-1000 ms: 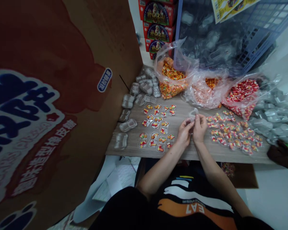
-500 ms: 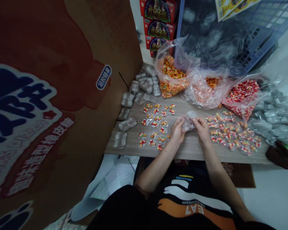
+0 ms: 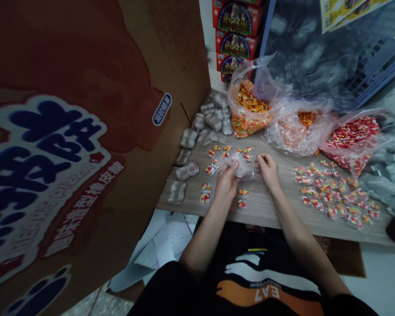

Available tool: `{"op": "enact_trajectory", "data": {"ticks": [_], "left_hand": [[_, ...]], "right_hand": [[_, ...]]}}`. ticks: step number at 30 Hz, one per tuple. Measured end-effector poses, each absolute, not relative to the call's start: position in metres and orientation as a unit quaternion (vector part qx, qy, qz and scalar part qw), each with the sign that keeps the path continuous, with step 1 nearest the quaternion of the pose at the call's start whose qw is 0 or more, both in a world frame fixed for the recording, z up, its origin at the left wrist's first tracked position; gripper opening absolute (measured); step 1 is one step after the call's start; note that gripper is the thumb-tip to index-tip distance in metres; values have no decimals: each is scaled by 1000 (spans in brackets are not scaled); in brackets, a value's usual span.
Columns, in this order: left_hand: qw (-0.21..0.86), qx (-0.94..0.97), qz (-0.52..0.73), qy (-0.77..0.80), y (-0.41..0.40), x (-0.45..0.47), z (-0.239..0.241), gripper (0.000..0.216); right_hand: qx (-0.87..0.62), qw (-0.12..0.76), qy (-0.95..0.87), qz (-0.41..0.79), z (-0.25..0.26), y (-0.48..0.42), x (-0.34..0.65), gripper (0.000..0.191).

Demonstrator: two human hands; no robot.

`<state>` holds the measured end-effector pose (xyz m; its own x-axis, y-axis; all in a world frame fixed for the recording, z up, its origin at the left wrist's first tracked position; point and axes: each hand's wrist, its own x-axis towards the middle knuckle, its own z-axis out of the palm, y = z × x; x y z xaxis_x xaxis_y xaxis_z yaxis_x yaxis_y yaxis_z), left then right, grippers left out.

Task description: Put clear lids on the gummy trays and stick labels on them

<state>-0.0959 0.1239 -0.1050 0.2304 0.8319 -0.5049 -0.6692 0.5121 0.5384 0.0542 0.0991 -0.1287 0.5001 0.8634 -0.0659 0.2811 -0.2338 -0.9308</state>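
Note:
My left hand (image 3: 226, 181) and my right hand (image 3: 267, 168) hold a clear plastic blister shell (image 3: 241, 165) between them, just above the wooden table (image 3: 270, 206). Both hands have their fingers pinched on the shell's ends. The hands hover over a group of small clear packs filled with coloured candy (image 3: 206, 193). A second spread of filled candy packs (image 3: 332, 193) lies to the right of my right hand.
A large brown carton (image 3: 79, 145) stands close on the left. Empty clear shells (image 3: 187, 170) lie beside it. Three plastic bags of candy (image 3: 250, 109) sit at the table's back, a heap of clear shells (image 3: 388, 171) at the right, red boxes (image 3: 237, 30) behind.
Both hands moved left with the clear shell, from the table's middle to above the left group of filled packs. The camera shifted too.

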Motion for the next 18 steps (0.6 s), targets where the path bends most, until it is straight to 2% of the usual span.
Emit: {"op": "enact_trajectory", "data": {"ticks": [3,7,11,18], "left_hand": [[754,75,511,406,132,-118,-106,27],[741,44,529,411,134,-133,-104,20],[753,32,515,408,132,-131,-102,14],[765,25,490,417,128,-119,-105,12]], "right_hand": [[-781,355,-491,153,-140,116,40,50],[-799,237,-547,80,-142,120,22,68],[-808,210,-546,67,-141,127,16,69],[-817,228,-527,43,-145,126,29,63]]}}
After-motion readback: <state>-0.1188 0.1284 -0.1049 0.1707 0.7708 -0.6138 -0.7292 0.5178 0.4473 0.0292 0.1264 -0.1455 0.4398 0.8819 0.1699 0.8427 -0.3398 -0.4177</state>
